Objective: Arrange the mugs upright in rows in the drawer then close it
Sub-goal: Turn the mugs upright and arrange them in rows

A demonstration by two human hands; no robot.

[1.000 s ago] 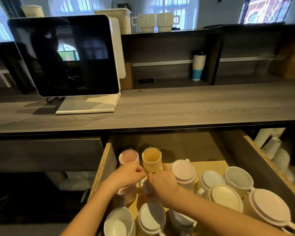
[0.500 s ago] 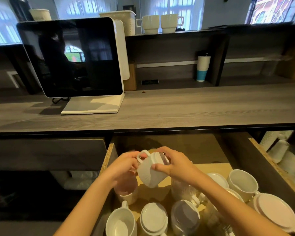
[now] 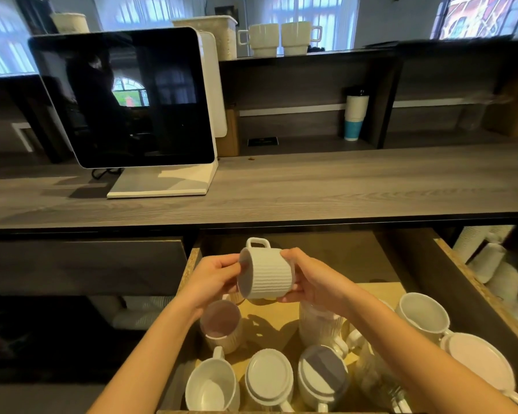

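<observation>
Both sets of fingers grip the ribbed mug, held sideways above the open drawer: mouth at my left hand, base in my right hand, so I reckon it needs rotating mouth-up.

**Open drawer of mugs under a grey wooden counter**

Just below and left of the grip on the ribbed mug, a pink-lined mug stands upright on the pale floor of the drawer. Nearer the person than the grip, a white mug stands upright, with an upturned mug and a second upturned mug beside it. Right of the grip sit an upright mug and a wide upturned mug. Beyond the grip, the counter carries a monitor to the left.
</observation>
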